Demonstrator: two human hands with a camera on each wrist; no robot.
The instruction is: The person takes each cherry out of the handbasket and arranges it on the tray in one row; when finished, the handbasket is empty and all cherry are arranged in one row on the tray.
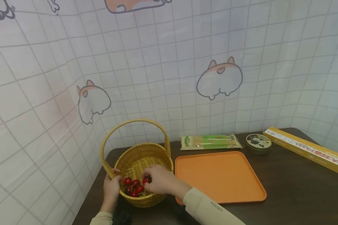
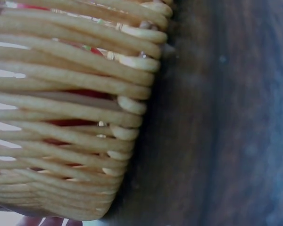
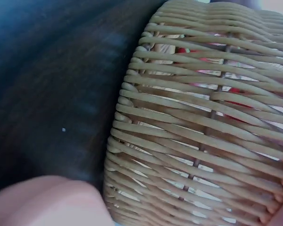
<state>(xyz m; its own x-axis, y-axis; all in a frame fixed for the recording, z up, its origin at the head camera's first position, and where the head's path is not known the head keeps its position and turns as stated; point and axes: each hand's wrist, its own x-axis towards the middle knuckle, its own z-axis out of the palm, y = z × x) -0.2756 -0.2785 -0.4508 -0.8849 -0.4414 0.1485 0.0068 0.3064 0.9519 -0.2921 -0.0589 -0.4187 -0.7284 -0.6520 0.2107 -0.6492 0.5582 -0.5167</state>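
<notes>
- Right hand (image 1: 157, 179) sits nearest the camera, reaching over the near rim into the wicker basket (image 1: 155, 150); fingertips curl down onto one dark cherry (image 1: 147, 179), apparently pinching it, though the grip itself is partly hidden.
- Left hand (image 1: 112, 184) grips the basket's left rim, thumb over the top edge, steadying it on the desk (image 1: 293, 187).
- Hands are apart, one on each side of the fruit.
- Cherries (image 1: 133, 186) lie clustered at the basket bottom, toward the near wall; stems show between them. Both wrist views show only the weave from outside, with red glimpsed through the gaps (image 2: 66, 122).
- Judgement: to lift one fruit cleanly, pinch lightly on the body or stem, raise it straight up to clear the rim, and watch for tangled stems dragging neighbours. Left hand's hold should stop the light basket from tipping or sliding.
- Orange tray (image 1: 219, 178) lies just right of the basket, nearly touching it.
- Behind the tray: a flat green-labelled packet (image 1: 211, 141), a round tin (image 1: 258, 143), and a long yellow box (image 1: 307, 150) at far right.
</notes>
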